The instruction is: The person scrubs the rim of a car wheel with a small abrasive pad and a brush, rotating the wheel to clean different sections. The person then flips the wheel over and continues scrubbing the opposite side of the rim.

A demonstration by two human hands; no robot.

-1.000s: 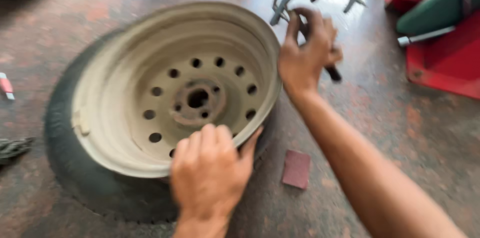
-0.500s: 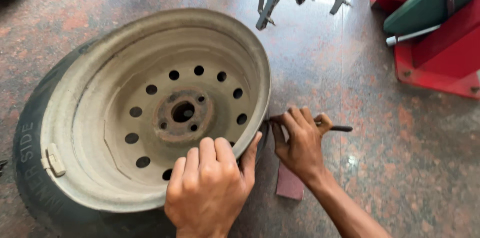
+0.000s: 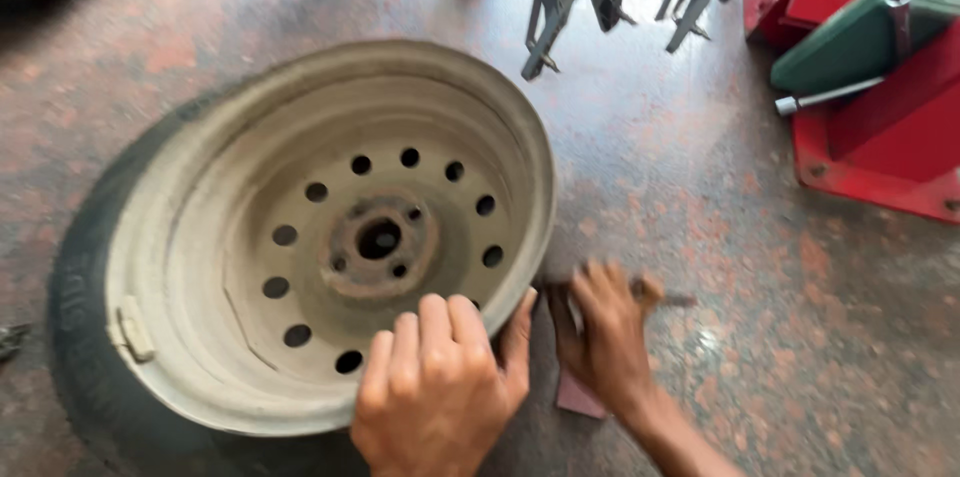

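Here, dusty cream steel rim (image 3: pixel 330 237), round holes, worn black tyre (image 3: pixel 85 337).

Your right hand (image 3: pixel 610 337) is motion-blurred, hiding most of its thin dark tool (image 3: pixel 668 297); the tyre (image 3: pixel 85 357) runs off the bottom edge

no packages, labels, signs or screens in view.
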